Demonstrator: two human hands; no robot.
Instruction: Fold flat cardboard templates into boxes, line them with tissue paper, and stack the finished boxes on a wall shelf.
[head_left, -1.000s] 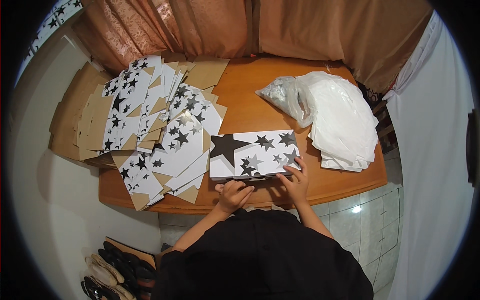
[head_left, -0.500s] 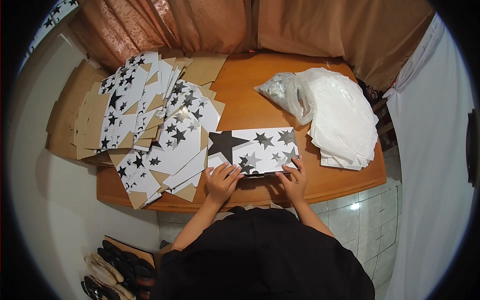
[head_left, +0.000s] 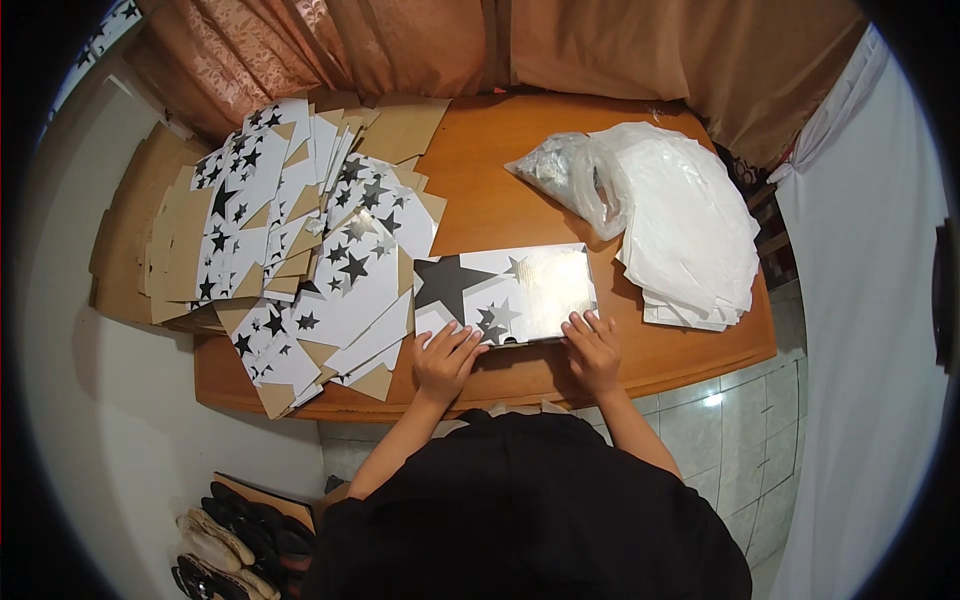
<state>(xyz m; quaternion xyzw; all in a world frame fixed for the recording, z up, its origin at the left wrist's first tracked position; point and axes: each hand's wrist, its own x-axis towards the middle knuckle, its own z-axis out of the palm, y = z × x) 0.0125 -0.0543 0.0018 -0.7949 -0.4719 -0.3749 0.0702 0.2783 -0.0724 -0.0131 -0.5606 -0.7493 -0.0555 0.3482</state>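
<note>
A flat white box with black stars (head_left: 505,293) lies on the wooden table (head_left: 500,190) right in front of me. My left hand (head_left: 445,360) rests with fingers spread on the box's near left edge. My right hand (head_left: 592,350) presses on its near right edge. Neither hand holds anything; both lie flat on the box. The box's top surface shines with glare.
A big spread pile of flat star-printed cardboard blanks (head_left: 290,240) covers the table's left side. White plastic bags (head_left: 680,220) and a clear bag (head_left: 560,170) lie at the right. Brown curtains (head_left: 450,45) hang behind. Shoes (head_left: 230,540) sit on the floor at lower left.
My left hand moved up from the table's edge onto the box's near left edge. The box now lies flatter and catches more glare.
</note>
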